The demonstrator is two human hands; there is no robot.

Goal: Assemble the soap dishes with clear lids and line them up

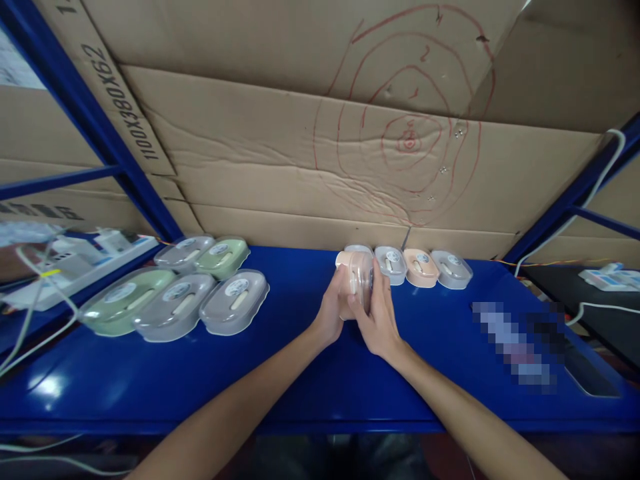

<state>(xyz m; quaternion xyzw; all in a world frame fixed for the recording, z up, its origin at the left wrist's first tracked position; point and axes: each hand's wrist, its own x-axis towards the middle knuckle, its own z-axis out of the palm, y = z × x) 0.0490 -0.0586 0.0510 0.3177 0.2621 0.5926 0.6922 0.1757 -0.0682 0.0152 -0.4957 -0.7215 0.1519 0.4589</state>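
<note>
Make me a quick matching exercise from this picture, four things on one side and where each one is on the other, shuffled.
Things:
1. peach box
2. pale green box
3. power strip
4. red circles

Places:
A. far right, beyond the table edge
B. drawn on the cardboard wall
C. held between left hand and right hand
D. left front of the blue table

Pairs: 1-C, 2-D, 3-A, 4-B

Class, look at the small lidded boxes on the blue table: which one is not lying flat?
The peach box held between the left hand and right hand. It is tipped up on edge; all the others lie flat with lids facing up.
</note>
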